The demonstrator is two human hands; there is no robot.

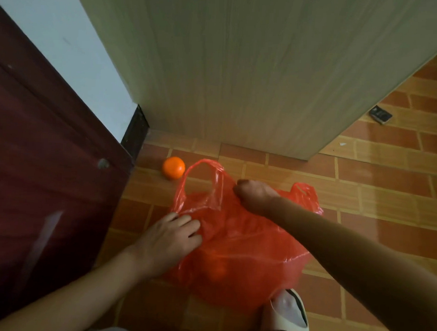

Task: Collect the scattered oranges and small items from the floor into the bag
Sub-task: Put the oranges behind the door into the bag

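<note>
red plastic bag on the tiled floor at centre frame, crumpled and bulging, with rounded orange shapes faintly showing through the film near its lower part. one handle loop standing up at 11 o'clock of the bag, the other handle flopped at 2 o'clock. left hand at 9 o'clock of the bag, fingers only loosely bent and spread over the plastic, fingertips pressing into a fold; whether any film is actually pinched, cannot tell. right hand at 12 o'clock of the bag, curled into a fist around a bunch of the bag's upper edge, forearm running in from 4 o'clock. single orange loose on the floor at 11 o'clock of the bag, just beside the upright handle loop and close to the dark red door. pale wood-grain panel filling 12 o'clock. small dark flat item lying on the tiles at 2 o'clock, well apart from the bag; too small to identify. pale slipper at 6 o'clock, touching the bag's lower edge.
</note>
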